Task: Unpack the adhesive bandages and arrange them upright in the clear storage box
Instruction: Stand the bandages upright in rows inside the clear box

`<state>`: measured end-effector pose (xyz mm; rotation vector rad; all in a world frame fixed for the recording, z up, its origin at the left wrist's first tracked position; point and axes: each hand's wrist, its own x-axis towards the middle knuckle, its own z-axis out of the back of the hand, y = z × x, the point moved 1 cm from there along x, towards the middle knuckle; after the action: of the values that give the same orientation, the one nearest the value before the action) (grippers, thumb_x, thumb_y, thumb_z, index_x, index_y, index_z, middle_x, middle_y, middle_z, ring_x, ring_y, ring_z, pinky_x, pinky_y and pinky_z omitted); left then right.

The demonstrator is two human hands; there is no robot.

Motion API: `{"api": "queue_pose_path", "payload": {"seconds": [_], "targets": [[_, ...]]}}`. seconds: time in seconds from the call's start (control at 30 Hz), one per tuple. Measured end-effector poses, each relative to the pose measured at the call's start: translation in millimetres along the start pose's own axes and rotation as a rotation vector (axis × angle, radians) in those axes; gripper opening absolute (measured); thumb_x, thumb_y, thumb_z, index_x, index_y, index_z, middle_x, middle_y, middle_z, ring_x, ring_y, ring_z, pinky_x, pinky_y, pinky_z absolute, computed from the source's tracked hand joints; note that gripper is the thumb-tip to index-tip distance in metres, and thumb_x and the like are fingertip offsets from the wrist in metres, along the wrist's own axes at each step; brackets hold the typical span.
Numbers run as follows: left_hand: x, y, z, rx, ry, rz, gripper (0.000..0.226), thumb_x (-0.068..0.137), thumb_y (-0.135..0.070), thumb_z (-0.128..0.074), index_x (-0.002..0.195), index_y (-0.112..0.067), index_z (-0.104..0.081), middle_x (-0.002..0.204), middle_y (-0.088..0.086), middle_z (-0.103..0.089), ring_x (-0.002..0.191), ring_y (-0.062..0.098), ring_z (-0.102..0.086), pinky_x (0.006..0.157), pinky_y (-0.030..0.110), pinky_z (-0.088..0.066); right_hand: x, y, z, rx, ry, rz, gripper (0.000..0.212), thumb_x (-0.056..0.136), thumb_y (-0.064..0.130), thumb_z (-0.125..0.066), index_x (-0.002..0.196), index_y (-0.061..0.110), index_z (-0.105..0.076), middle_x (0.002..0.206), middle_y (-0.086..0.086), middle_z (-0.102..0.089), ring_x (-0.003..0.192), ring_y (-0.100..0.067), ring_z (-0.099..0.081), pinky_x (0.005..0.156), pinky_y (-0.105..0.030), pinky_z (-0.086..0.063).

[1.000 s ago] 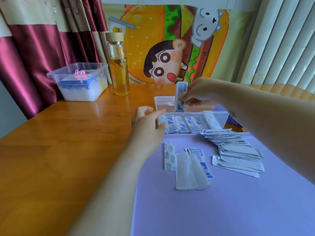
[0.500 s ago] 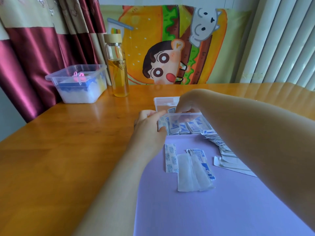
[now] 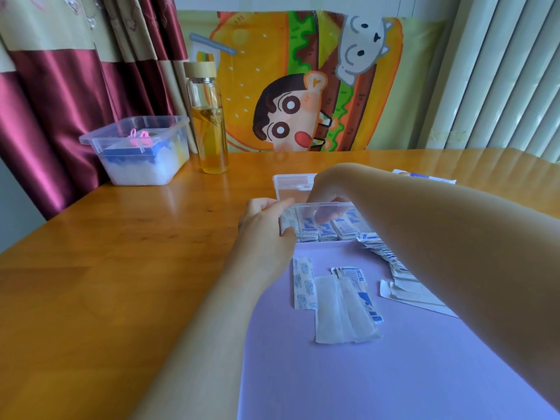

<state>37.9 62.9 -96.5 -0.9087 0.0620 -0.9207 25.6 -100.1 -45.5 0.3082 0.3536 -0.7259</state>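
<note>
Head view: the left hand [image 3: 263, 219] grips the left end of the box [image 3: 321, 204], thumb on its near wall. The right hand [image 3: 325, 189] dips inside, fingers among upright bandages [image 3: 325, 231]; I cannot tell whether they pinch one. Loose bandages [image 3: 333, 298] lie nearer than both hands.

Two hands [image 3: 263, 225] [image 3: 327, 189], one clear storage box [image 3: 303, 204], one bottle [image 3: 209, 122], one tub [image 3: 136, 153], one mat [image 3: 363, 374]

left hand [image 3: 263, 225] gripped box [image 3: 321, 205] end | right hand [image 3: 325, 192] fingers inside box, among upright bandages [image 3: 309, 229] | loose bandages [image 3: 333, 304] lay on mat [image 3: 363, 374]
</note>
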Motion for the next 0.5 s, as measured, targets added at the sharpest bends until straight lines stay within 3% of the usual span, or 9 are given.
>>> {"api": "queue_pose_path", "payload": {"seconds": [0.07,0.1,0.2,0.3,0.4,0.5], "targets": [[0,0,0,-0.003,-0.002,-0.003,0.05,0.095,-0.012,-0.05,0.141,-0.026,-0.041,0.135,-0.006,-0.034,0.128,0.012,-0.034,0.103,0.023,-0.033,-1,1,0,0.147,-0.032,0.021,0.038,0.093,0.009,-0.054,0.13,0.001,-0.05,0.124,-0.018,-0.053,0.115,-0.03,-0.052,0.075,-0.032,-0.043],[0,0,0,-0.002,-0.003,-0.005,0.05,0.095,-0.011,-0.05,0.141,-0.026,-0.041,0.135,-0.006,-0.034,0.128,0.012,-0.034,0.103,0.023,-0.034,1,0,0,0.19,-0.024,0.006,0.036,0.093,0.008,-0.054,0.128,-0.002,-0.051,0.128,-0.018,-0.054,0.117,-0.03,-0.054,0.071,-0.03,-0.045],[0,1,0,0.003,-0.003,-0.007,0.05,0.095,-0.011,-0.049,0.142,-0.026,-0.04,0.136,-0.006,-0.033,0.127,0.012,-0.034,0.1,0.021,-0.033,-2,0,-1,0.134,0.017,-0.06,0.031,0.096,0.015,-0.051,0.124,0.004,-0.057,0.121,-0.005,-0.064,0.077,-0.009,-0.063,0.052,-0.016,-0.047],[1,2,-1,0.015,-0.003,-0.01,0.051,0.094,-0.012,-0.049,0.142,-0.026,-0.039,0.136,-0.006,-0.033,0.128,0.012,-0.033,0.099,0.019,-0.03,-4,-3,3,0.075,-0.056,-0.014,0.027,0.095,0.015,-0.051,0.119,0.005,-0.06,0.118,-0.003,-0.065,0.077,-0.011,-0.062,0.053,-0.017,-0.042],[0,3,-1,0.008,0.0,0.003,0.05,0.094,-0.011,-0.049,0.14,-0.026,-0.042,0.135,-0.005,-0.033,0.128,0.014,-0.035,0.104,0.025,-0.034,-13,-7,10,0.171,-0.295,0.122,0.022,0.09,0.013,-0.054,0.107,0.004,-0.063,0.096,-0.007,-0.066,0.071,-0.016,-0.057,0.057,-0.021,-0.043],[0,2,0,0.015,-0.049,0.011,0.043,0.093,-0.011,-0.051,0.133,-0.024,-0.05,0.127,-0.004,-0.037,0.121,0.016,-0.041,0.1,0.028,-0.038,-53,-11,4,0.224,-0.637,0.364,0.014,0.086,0.015,-0.058,0.088,0.015,-0.071,0.091,-0.003,-0.069,0.076,-0.016,-0.06,0.058,-0.018,-0.045]]}}
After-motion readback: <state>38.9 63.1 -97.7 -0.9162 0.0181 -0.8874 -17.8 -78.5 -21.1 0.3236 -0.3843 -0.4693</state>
